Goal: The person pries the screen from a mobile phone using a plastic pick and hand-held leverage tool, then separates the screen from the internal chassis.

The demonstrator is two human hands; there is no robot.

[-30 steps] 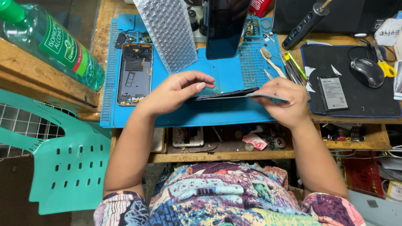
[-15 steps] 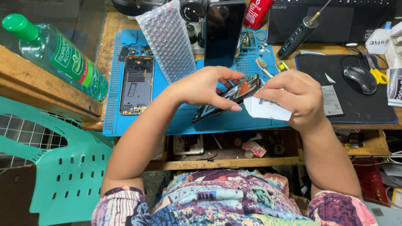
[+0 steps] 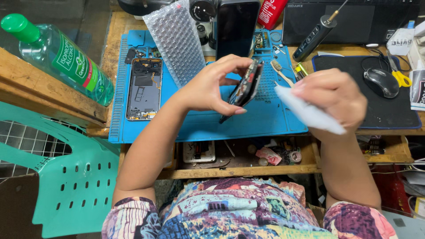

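The left hand pinches a phone screen panel edge-on above the blue mat, its fingers closed on both long edges; the right hand, just right of the panel, grips a white wipe. Judging by this, wiping goes best with light strokes and edge-only support. The panel's face is turned away, and the wipe is blurred.
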